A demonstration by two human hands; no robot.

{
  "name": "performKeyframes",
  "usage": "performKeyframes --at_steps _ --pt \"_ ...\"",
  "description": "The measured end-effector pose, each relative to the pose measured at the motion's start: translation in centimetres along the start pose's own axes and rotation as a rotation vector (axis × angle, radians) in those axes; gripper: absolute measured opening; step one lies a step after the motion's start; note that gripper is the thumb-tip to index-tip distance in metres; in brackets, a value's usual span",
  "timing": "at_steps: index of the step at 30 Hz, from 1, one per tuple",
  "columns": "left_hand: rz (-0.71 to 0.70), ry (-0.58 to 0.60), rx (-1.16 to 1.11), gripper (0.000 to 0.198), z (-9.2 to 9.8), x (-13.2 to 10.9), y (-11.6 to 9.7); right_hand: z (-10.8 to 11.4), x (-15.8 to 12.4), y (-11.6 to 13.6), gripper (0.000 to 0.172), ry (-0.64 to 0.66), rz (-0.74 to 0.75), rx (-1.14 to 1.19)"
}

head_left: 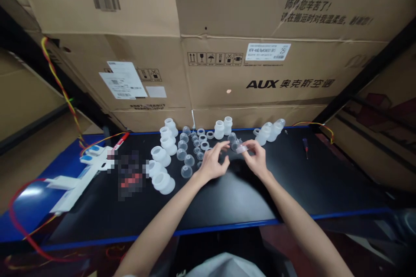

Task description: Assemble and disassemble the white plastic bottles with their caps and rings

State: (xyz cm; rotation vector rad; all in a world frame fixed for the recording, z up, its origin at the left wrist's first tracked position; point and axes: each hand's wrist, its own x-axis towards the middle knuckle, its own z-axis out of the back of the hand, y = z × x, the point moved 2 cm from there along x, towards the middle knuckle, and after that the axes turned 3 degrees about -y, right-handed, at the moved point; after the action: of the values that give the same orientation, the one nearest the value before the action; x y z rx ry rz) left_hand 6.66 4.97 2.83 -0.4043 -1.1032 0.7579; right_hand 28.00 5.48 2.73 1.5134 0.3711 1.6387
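My right hand [256, 159] pinches a small clear plastic ring piece [242, 149] between thumb and fingertips, just above the black mat [227, 199]. My left hand [212, 162] sits close beside it with curled fingers reaching toward the same piece; whether it touches it I cannot tell. Clear dome caps [186, 171] and small white rings [203, 138] lie just left of my left hand. White bottle-shaped parts [160, 155] stand farther left, and two more white bottle parts [223, 128] stand behind my hands.
Stacked cardboard boxes [260, 73] wall off the back of the table. More white parts [269, 132] lie at the back right, with a small screwdriver [305, 147] beyond them. A white tool with red and yellow wires [78, 177] rests at the left.
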Motion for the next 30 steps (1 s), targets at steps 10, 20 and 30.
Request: performKeyframes --at_steps 10,20,30 --pt "0.489 -0.174 0.449 0.048 -1.6 8.9 5.0 0.9 1.0 -0.7 0.036 -0.092 -0.300 0.239" --pt "0.135 -0.071 0.058 0.037 -0.5 1.0 -0.5 1.0 1.6 0.0 0.031 -0.004 -0.449 0.292" --pt "0.083 -0.092 -0.135 0.038 -0.9 -2.9 -2.4 0.3 0.7 0.8 0.062 0.198 -0.567 0.633"
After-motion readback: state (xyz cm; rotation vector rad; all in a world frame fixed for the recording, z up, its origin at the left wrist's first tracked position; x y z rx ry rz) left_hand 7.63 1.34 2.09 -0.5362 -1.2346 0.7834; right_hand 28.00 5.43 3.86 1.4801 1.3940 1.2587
